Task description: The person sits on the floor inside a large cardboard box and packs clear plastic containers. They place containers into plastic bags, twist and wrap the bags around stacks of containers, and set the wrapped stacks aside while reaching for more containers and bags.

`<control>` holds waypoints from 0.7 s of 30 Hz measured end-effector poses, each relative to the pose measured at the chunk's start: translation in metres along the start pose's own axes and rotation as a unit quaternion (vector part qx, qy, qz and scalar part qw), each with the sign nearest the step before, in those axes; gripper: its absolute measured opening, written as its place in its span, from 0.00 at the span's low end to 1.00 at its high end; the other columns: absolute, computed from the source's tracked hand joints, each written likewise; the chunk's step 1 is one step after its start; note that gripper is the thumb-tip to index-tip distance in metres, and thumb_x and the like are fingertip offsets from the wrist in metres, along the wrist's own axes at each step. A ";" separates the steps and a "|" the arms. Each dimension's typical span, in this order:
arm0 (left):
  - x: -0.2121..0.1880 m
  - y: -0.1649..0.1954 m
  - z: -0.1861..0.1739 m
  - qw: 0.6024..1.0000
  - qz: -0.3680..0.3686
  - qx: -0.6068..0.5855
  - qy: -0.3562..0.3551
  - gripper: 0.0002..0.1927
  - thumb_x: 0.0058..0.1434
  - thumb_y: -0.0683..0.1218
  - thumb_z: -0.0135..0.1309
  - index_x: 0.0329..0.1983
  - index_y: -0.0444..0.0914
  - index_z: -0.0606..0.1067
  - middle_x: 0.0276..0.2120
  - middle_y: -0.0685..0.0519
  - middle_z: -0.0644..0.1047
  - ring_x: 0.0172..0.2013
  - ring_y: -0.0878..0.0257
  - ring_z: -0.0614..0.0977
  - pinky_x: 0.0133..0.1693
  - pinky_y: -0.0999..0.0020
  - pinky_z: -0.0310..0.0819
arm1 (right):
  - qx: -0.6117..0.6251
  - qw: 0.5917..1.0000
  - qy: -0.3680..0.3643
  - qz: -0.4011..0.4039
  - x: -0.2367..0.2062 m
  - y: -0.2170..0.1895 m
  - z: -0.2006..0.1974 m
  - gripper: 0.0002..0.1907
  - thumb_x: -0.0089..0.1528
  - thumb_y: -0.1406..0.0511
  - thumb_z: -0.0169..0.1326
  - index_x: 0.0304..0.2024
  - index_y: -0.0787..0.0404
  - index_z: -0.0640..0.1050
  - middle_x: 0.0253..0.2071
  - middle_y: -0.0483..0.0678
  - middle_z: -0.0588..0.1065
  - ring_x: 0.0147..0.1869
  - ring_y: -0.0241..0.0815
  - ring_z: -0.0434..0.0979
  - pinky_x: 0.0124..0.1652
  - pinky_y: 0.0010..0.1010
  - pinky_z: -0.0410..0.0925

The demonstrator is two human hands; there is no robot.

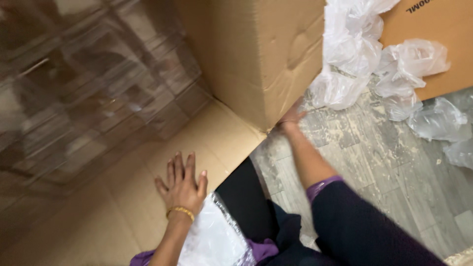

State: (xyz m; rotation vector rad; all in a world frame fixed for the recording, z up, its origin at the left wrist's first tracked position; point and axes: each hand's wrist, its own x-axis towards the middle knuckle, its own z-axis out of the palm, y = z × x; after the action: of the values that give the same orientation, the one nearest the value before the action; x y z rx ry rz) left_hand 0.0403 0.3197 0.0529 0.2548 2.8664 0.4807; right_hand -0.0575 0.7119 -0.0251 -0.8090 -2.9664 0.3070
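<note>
My left hand (pixel 182 183) rests flat and empty on a sheet of brown cardboard (pixel 98 216), fingers spread, a gold bangle on the wrist. A clear plastic packet (pixel 212 236) lies on my lap just behind that wrist. My right hand (pixel 291 117) reaches forward and grips the lower corner of a large brown cardboard box (pixel 256 49); its fingers are partly hidden behind the box's edge.
Crumpled clear plastic bags (pixel 364 59) lie piled on the grey plank floor (pixel 394 167) to the right of the box. Another cardboard box (pixel 438 29) stands at the top right. A blurred glossy surface (pixel 74 88) fills the left.
</note>
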 end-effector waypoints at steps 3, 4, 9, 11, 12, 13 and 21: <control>0.003 0.000 0.002 1.000 0.000 -0.020 0.019 0.33 0.66 0.63 0.39 0.73 0.52 0.58 0.74 0.49 0.54 0.73 0.51 0.51 0.64 0.29 0.37 | 0.023 0.999 0.035 -0.024 0.006 0.023 -0.030 0.38 0.61 0.54 0.52 0.70 0.61 0.60 0.76 0.61 0.54 0.79 0.60 0.44 0.63 0.70 0.41; 0.004 0.001 0.005 0.999 0.000 -0.022 0.033 0.32 0.66 0.62 0.39 0.73 0.52 0.60 0.74 0.49 0.55 0.73 0.51 0.53 0.64 0.28 0.37 | 0.030 0.996 0.063 -0.056 0.000 0.031 -0.037 0.33 0.63 0.58 0.52 0.68 0.62 0.65 0.73 0.61 0.59 0.78 0.61 0.50 0.68 0.62 0.48; 0.002 -0.017 0.021 0.980 0.025 -0.163 0.107 0.26 0.67 0.55 0.46 0.68 0.46 0.68 0.70 0.48 0.65 0.72 0.49 0.61 0.69 0.32 0.40 | 0.211 0.960 0.154 -0.100 -0.114 0.017 -0.053 0.24 0.64 0.71 0.52 0.64 0.62 0.72 0.63 0.59 0.70 0.70 0.60 0.65 0.69 0.44 0.58; 0.004 -0.031 0.028 0.952 0.032 -0.268 0.145 0.21 0.68 0.50 0.47 0.63 0.47 0.73 0.68 0.52 0.71 0.72 0.54 0.67 0.75 0.38 0.43 | 0.159 0.960 0.175 -0.152 -0.167 -0.009 -0.065 0.24 0.63 0.74 0.52 0.64 0.64 0.72 0.62 0.60 0.71 0.68 0.62 0.66 0.68 0.46 0.58; 0.007 -0.039 0.030 0.948 0.056 -0.282 0.137 0.20 0.67 0.49 0.47 0.62 0.46 0.74 0.67 0.51 0.71 0.71 0.52 0.67 0.74 0.39 0.43 | 0.190 0.954 0.150 -0.179 -0.185 -0.026 -0.074 0.23 0.64 0.73 0.52 0.63 0.63 0.73 0.61 0.59 0.72 0.68 0.61 0.68 0.67 0.44 0.60; 0.008 -0.047 0.032 0.944 0.079 -0.295 0.126 0.19 0.67 0.48 0.48 0.61 0.45 0.74 0.67 0.49 0.72 0.70 0.50 0.68 0.72 0.40 0.44 | 0.221 0.946 0.125 -0.203 -0.204 -0.044 -0.085 0.21 0.65 0.72 0.51 0.62 0.62 0.73 0.61 0.58 0.73 0.67 0.59 0.70 0.66 0.43 0.62; 0.017 -0.104 -0.004 0.936 0.215 -0.272 -0.063 0.18 0.68 0.49 0.47 0.59 0.41 0.75 0.65 0.44 0.71 0.66 0.47 0.71 0.66 0.57 0.62 | 0.101 0.927 -0.229 -0.278 -0.252 -0.160 -0.156 0.25 0.58 0.61 0.63 0.57 0.59 0.76 0.40 0.54 0.77 0.47 0.55 0.75 0.48 0.42 0.68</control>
State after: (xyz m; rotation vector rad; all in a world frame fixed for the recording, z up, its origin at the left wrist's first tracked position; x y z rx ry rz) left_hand 0.0089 0.2258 0.0178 0.7774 2.4178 1.2531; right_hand 0.0956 0.4769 0.1611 0.1722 -3.3181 0.8355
